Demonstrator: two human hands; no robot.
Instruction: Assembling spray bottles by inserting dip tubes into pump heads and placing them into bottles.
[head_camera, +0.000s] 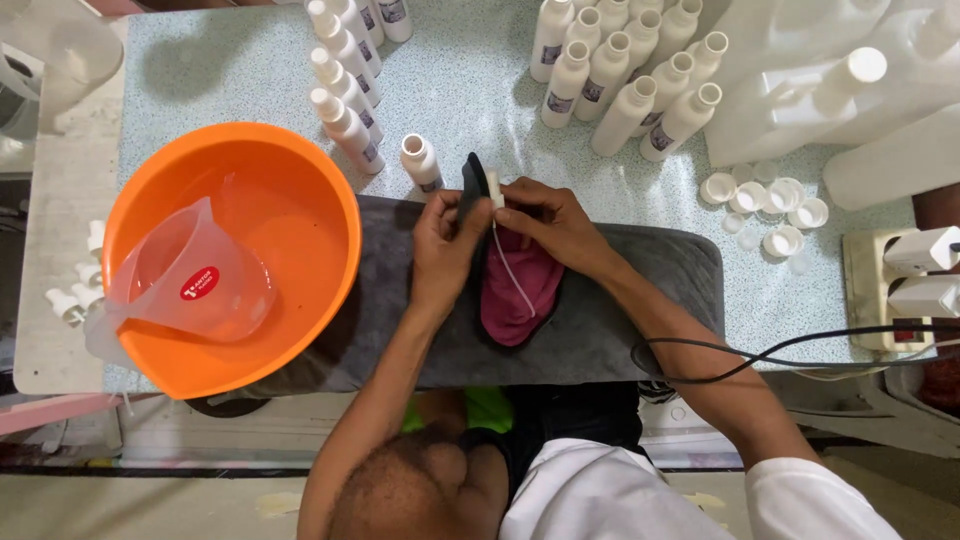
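Observation:
My left hand (446, 247) grips a small black object (474, 180) held upright over the grey towel (620, 300). Beside it, my right hand (548, 222) pinches a white pump piece (495, 190) whose thin clear dip tube (512, 270) hangs down over a magenta cloth (520, 290). The two hands touch each other. An open white bottle (420, 162) stands just beyond my left hand on the speckled table (470, 80).
An orange basin (300, 170) with liquid and a clear measuring jug (190, 280) sits at left. Rows of white bottles (345, 90) stand behind, more uncapped ones (625, 80) at back right. Loose white caps (770, 205), large white jugs (830, 90), a power strip (900, 290) and black cable (800, 350) lie right.

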